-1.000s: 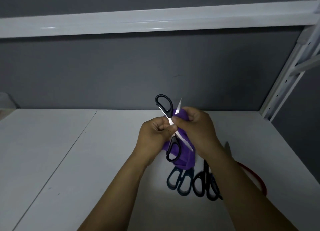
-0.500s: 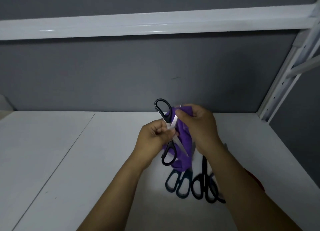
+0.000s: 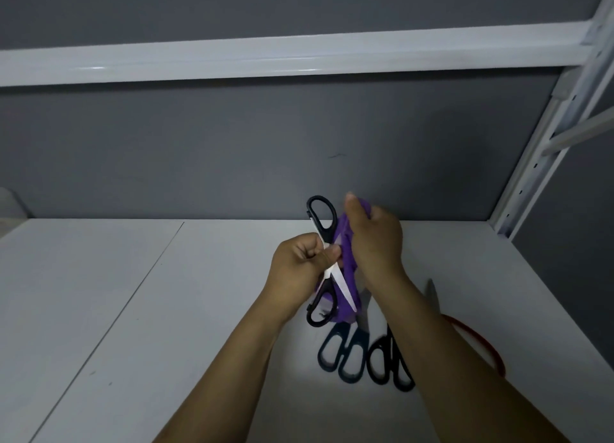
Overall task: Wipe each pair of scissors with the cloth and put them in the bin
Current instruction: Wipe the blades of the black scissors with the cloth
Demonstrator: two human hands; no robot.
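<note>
Surface: a flat white shelf board (image 3: pixel 133 309), crossed by a thin seam (image 3: pixel 159 260).
Wall: a plain dark grey panel (image 3: pixel 232 150) behind.
Beam: a glossy white metal crossbar (image 3: pixel 265 57) overhead.
Post: a white perforated upright (image 3: pixel 531 163), right.

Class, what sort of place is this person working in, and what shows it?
Probably a storeroom or workshop shelving bay: a white shelf board as work surface, a slotted metal upright, and an upper shelf overhead.

Glossy black plastic handles on the raised scissors (image 3: pixel 338 281), blades bright, polished metal. The purple cloth (image 3: pixel 347 253) looks soft and matt. The shelf board (image 3: pixel 133 309) is smooth, matt white; the beam (image 3: pixel 265 57) above gleams, glossy painted metal. The far wall (image 3: pixel 232 150): flat matt grey.
</note>
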